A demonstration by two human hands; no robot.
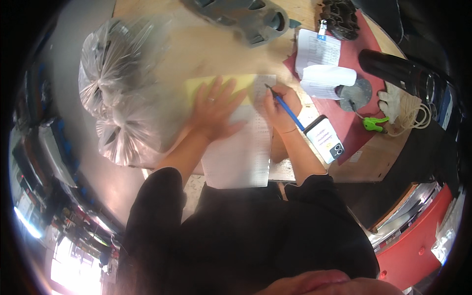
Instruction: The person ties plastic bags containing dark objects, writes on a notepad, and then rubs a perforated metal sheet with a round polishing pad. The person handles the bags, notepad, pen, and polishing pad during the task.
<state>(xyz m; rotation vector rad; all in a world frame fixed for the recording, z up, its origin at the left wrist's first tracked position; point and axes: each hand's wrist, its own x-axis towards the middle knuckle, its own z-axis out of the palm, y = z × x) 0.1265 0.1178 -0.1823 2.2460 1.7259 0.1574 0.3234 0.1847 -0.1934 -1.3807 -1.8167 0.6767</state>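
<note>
My left hand [216,110] lies flat with fingers spread on a yellow sheet [195,87] and a long lined white sheet [236,160]. The white sheet hangs over the near edge of the wooden table [182,59]. In my right hand [282,110] is a slim blue pen [290,112], its dark tip close to the white sheet's upper right part. Just right of my right wrist lies a phone [324,136] in a light case with two camera lenses showing.
Two tied clear plastic bags [115,93] stand at the left. A grey moulded part [246,19] lies at the far side. To the right are stacked papers [319,54], a black bottle [388,66], a round grey disc [356,93], a green clip [373,123] and coiled cord [413,118].
</note>
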